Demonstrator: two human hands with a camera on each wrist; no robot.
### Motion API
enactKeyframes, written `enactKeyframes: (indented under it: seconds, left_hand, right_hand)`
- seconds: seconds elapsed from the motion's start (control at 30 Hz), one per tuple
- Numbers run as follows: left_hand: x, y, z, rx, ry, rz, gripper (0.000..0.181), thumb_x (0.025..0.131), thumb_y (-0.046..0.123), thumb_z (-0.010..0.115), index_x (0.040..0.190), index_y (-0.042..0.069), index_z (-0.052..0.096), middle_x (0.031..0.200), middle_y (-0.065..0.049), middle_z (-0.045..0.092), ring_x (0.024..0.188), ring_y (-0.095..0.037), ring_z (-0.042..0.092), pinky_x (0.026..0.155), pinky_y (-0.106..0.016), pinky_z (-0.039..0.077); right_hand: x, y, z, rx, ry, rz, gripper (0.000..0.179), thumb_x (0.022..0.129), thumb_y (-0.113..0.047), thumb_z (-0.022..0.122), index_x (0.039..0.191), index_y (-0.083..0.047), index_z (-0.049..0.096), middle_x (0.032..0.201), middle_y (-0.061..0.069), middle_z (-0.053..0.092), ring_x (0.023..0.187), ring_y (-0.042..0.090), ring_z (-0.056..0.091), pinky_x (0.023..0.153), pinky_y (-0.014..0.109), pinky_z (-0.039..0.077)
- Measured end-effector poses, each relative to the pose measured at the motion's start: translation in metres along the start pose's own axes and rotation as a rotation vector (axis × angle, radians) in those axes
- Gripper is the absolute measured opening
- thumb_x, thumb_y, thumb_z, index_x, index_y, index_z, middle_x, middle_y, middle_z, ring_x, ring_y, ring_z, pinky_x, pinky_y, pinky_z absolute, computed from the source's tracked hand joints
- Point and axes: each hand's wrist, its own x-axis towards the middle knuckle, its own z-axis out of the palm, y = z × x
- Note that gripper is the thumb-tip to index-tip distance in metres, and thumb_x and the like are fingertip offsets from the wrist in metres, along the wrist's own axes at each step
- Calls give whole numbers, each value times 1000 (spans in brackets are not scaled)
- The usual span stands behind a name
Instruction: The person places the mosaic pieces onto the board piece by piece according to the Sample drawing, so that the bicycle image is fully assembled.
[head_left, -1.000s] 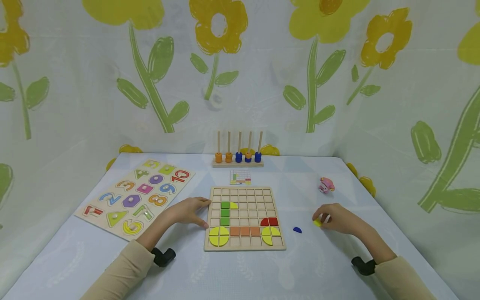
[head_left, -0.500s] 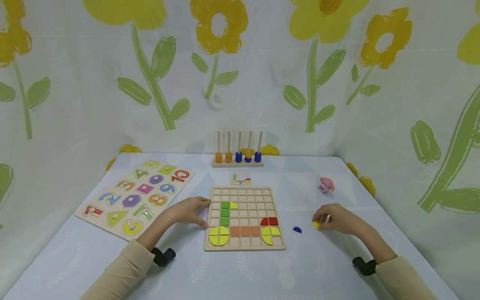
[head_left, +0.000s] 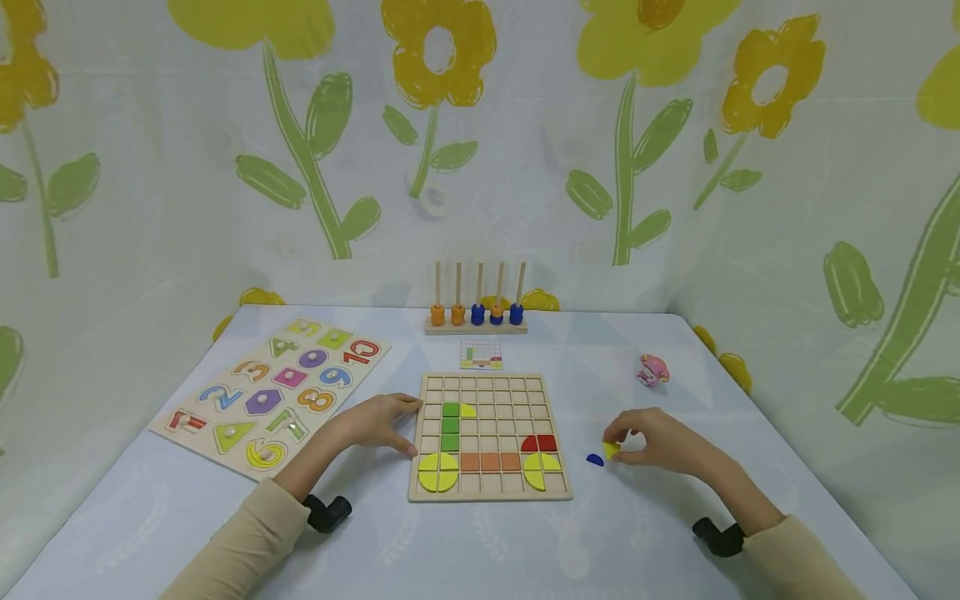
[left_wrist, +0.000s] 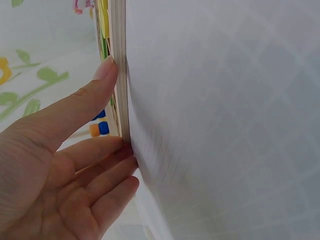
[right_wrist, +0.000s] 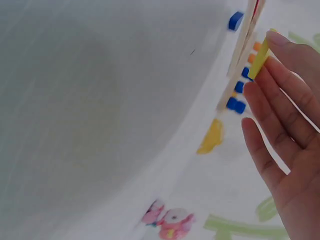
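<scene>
A yellow quarter-circle piece is pinched between the thumb and fingers of my right hand, to the right of the wooden grid board. In the right wrist view the yellow piece shows edge-on, raised off the table. Just left of it lies a dark blue rounded piece. My left hand touches the left edge of the grid board with its thumb and fingertips. Seen from the left wrist, the thumb and fingers lie fairly straight against the board's edge. Green, yellow, orange and red pieces sit in the board's cells.
Behind the board lies a small pattern card, with a pegged bead stand farther back. A number puzzle board is at the left, partly under the left forearm. A pink figurine stands at the back right.
My right hand has moved left with the yellow quarter-circle piece, closer to the blue piece. The left hand stays at the board's edge.
</scene>
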Motion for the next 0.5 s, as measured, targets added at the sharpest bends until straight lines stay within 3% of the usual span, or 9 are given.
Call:
enactKeyframes:
  seconds: [0.27,0.5]
  left_hand:
    - [-2,1,0,-9,2,6,83,74,34,83,140,0,47,144,-19,44,134,-39,38,109,-52,33]
    - [-3,4,-1,-2,0,4,82,75,34,83,141,0,47,144,-19,44,134,-39,38,109,-51,34]
  right_hand:
    - [16,-32,11,-11,-2,-113,18,82,-12,77,99,-17,72,94,-14,64,85,13,62,78,33,57]
    - [31,-49,24,-23,-53,-120,19,82,-16,77,101,-15,73,95,-14,64,86,10,62,78,28,56]
